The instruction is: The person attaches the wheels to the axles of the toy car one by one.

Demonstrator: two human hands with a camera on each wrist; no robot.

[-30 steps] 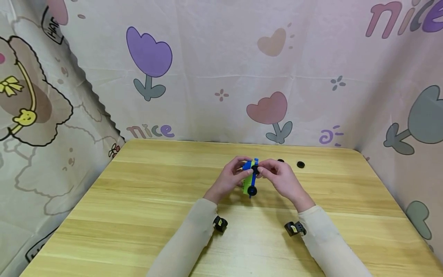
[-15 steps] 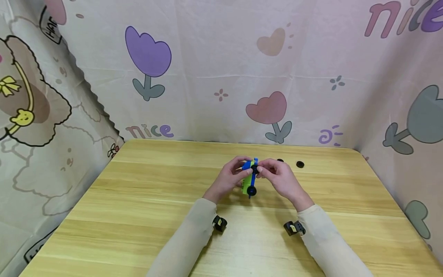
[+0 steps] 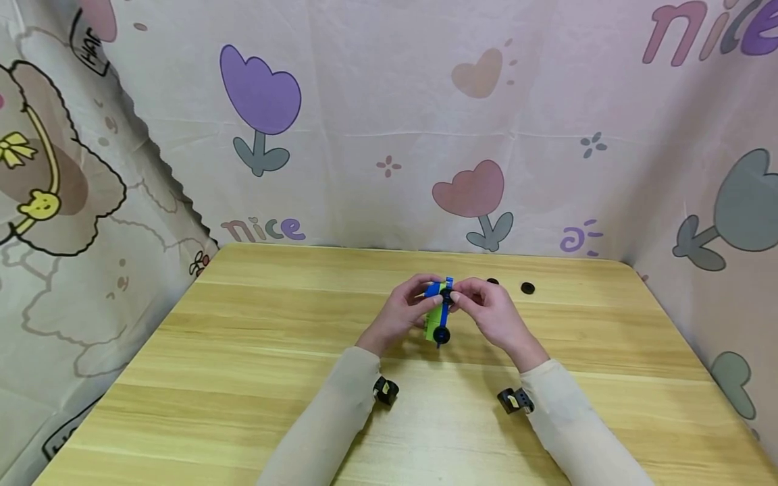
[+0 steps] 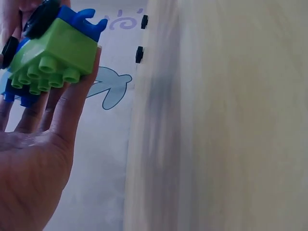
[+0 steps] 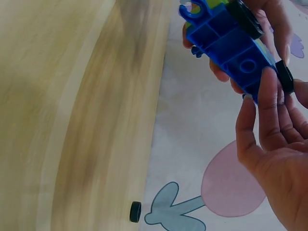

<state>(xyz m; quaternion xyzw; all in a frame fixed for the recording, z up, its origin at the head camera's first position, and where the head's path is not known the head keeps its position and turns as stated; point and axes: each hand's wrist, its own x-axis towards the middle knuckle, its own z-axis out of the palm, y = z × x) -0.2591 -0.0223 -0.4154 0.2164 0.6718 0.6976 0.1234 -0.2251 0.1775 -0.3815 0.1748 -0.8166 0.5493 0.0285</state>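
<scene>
A small green and blue block vehicle (image 3: pixel 434 317) is held above the table, its blue underside (image 5: pixel 228 43) facing the right wrist camera and its green studs showing in the left wrist view. My left hand (image 3: pixel 403 312) grips it from the left, fingers behind and thumb in front. With thumb and fingers my right hand (image 3: pixel 495 316) pinches the black wheel (image 5: pixel 284 76) at the vehicle's far end. A second black wheel (image 3: pixel 442 335) sits on the near end, beside the blue hook (image 5: pixel 195 13).
Two loose black wheels lie at the table's back, one (image 3: pixel 528 288) to the right and one (image 3: pixel 493 281) partly behind my right hand. The wooden table (image 3: pixel 243 351) meets a patterned cloth (image 3: pixel 365 88) behind. Each sleeve carries a black wrist camera.
</scene>
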